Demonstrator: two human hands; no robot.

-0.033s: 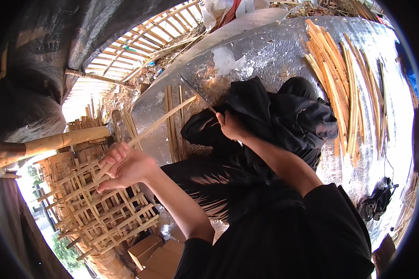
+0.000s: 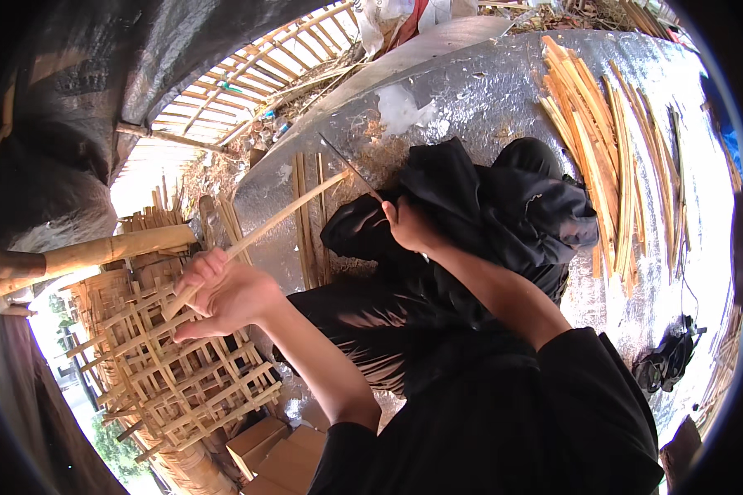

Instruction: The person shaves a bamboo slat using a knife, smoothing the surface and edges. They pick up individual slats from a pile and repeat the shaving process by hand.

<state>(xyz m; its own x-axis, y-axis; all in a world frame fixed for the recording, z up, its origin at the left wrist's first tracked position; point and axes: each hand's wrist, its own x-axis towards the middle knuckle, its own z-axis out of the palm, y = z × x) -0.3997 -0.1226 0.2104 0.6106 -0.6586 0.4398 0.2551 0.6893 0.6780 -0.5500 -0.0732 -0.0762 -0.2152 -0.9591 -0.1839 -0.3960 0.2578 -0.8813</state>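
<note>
A thin pale bamboo strip (image 2: 285, 216) slants up to the right from my left hand (image 2: 231, 297), whose fingers are closed around its lower part. In my right hand (image 2: 409, 227) is a knife (image 2: 345, 162) with a long, narrow, dark blade; its handle is mostly hidden in my fist. The blade points up and left, and its middle meets or crosses the strip's far end. Whether the edge bites into the bamboo I cannot tell. Black cloth (image 2: 446, 186) covers my legs beneath my right hand.
Left of me, an open bamboo lattice (image 2: 194, 371) rests against a woven bamboo basket (image 2: 186, 462). Split bamboo strips (image 2: 590, 124) lie in a bundle at the right on a shiny silvery sheet (image 2: 479, 91). A cardboard box (image 2: 285, 462) stands at lower left, dark cords (image 2: 669, 359) at right.
</note>
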